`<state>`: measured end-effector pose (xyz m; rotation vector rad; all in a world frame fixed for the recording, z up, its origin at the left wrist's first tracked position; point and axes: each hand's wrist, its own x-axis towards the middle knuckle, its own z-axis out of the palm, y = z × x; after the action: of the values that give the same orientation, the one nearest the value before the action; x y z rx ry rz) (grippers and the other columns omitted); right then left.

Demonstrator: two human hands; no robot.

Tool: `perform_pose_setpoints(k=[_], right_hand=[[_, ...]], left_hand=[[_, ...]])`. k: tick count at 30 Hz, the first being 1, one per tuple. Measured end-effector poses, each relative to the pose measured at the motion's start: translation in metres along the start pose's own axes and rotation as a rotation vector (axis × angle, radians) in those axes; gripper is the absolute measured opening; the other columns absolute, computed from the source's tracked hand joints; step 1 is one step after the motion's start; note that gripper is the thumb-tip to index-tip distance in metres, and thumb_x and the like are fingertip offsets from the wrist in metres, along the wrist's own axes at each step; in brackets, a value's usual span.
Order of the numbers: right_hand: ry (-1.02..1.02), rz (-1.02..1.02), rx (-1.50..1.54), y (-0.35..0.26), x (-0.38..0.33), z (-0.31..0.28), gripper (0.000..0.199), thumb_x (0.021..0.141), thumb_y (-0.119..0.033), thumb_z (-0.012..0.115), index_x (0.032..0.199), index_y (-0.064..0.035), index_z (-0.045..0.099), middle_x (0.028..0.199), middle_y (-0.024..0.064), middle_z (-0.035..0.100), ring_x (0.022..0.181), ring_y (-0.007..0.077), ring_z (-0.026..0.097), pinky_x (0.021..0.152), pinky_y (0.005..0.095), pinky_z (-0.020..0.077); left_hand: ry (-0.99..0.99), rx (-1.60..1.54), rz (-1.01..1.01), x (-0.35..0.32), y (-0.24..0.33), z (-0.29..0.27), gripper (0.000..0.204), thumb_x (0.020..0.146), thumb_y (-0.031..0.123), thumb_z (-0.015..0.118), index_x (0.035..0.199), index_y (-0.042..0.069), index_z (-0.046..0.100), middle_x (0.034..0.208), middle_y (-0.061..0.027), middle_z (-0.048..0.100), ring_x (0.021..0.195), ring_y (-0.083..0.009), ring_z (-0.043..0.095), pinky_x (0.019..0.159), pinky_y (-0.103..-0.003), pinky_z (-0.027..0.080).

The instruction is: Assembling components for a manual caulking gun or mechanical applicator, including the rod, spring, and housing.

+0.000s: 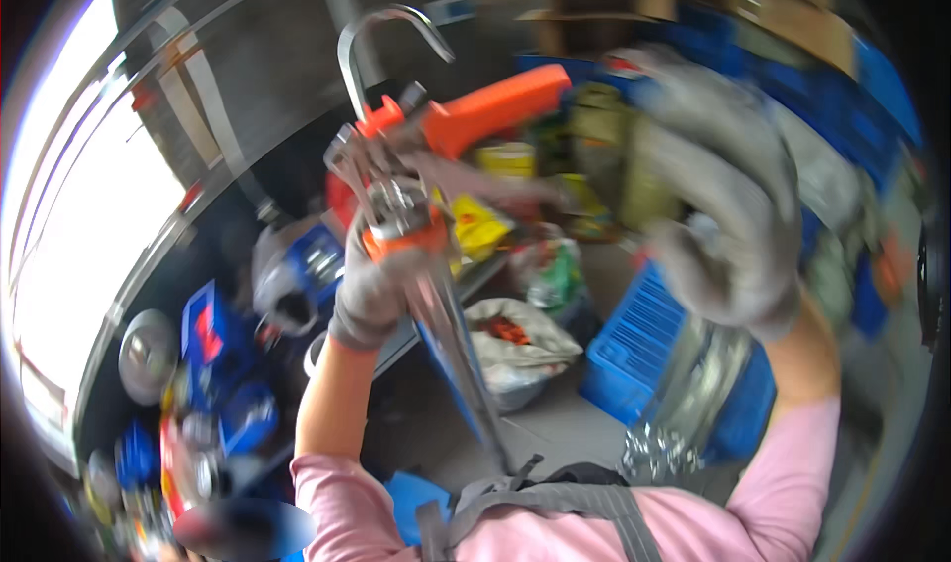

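A caulking gun with a long metal barrel is held upright in front of me, its lower end reaching down toward my chest. My left hand, in a grey glove, wraps round the barrel just under the orange collar. The orange handle points to the upper right, and a bent metal rod rises from the top like a hook. To the right of the handle, apart from it, my right hand is raised in a grey glove. Its fingers are curved, spread and somewhat blurred, with nothing visible in them.
Blue bins with small parts line a bench on the left. A white sack with orange pieces stands on the floor beyond the barrel. Right of it are a blue crate and clear plastic wrapping. Wooden shelving stands behind.
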<state>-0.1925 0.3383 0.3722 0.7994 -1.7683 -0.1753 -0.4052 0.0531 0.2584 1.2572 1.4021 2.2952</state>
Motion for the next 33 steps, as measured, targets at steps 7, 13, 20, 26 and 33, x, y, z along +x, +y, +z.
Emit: perform_pose_setpoints(k=[7, 13, 20, 26, 33], right_hand=[[-0.810, 0.949, 0.068, -0.044, 0.001, -0.120, 0.049, 0.108, -0.041, 0.066, 0.082, -0.0005, 0.074, 0.076, 0.0198, 0.070, 0.072, 0.0417, 0.069, 0.072, 0.0521, 0.0542], [-0.924, 1.420, -0.092, -0.132, -0.023, -0.232, 0.047, 0.105, -0.041, 0.068, 0.086, 0.0015, 0.077, 0.078, 0.0187, 0.074, 0.074, 0.0348, 0.072, 0.074, 0.0469, 0.0564], [-0.816, 1.727, -0.428, -0.329, -0.028, -0.428, 0.042, 0.101, -0.044, 0.073, 0.099, -0.0045, 0.084, 0.086, 0.0145, 0.080, 0.086, 0.0276, 0.080, 0.082, 0.0416, 0.0611], [-1.432, 1.808, -0.522, -0.486, 0.060, -0.570, 0.049, 0.097, -0.046, 0.067, 0.100, 0.0008, 0.082, 0.091, 0.0158, 0.081, 0.092, 0.0336, 0.079, 0.087, 0.0489, 0.0617], [-1.204, 2.111, -0.386, -0.738, 0.031, -0.690, 0.044, 0.090, -0.046, 0.076, 0.084, -0.0024, 0.074, 0.071, 0.0158, 0.069, 0.070, 0.0369, 0.074, 0.066, 0.0489, 0.0585]], left_hand=[[-0.695, -0.285, -0.614, -0.050, -0.052, 0.181, 0.080, 0.061, 0.012, 0.095, 0.134, -0.002, 0.066, 0.095, -0.0111, 0.070, 0.084, -0.0279, 0.072, 0.078, -0.047, 0.063], [-1.190, -0.561, -0.954, -0.124, -0.074, 0.260, 0.084, 0.060, 0.000, 0.095, 0.138, -0.003, 0.064, 0.115, -0.0170, 0.076, 0.099, -0.0296, 0.078, 0.089, -0.042, 0.063], [-1.498, -0.618, -1.181, -0.264, -0.031, 0.428, 0.096, 0.047, -0.008, 0.090, 0.138, -0.006, 0.063, 0.116, -0.0211, 0.078, 0.100, -0.0360, 0.080, 0.089, -0.049, 0.067], [-2.264, -0.459, -0.730, -0.375, 0.061, 0.614, 0.094, 0.061, 0.005, 0.103, 0.146, -0.002, 0.063, 0.127, -0.0135, 0.076, 0.110, -0.0245, 0.075, 0.101, -0.041, 0.059], [-2.760, -0.366, -0.325, -0.614, 0.183, 0.754, 0.074, 0.071, 0.012, 0.098, 0.137, -0.002, 0.068, 0.117, -0.0066, 0.077, 0.109, -0.0172, 0.070, 0.100, -0.036, 0.057]])
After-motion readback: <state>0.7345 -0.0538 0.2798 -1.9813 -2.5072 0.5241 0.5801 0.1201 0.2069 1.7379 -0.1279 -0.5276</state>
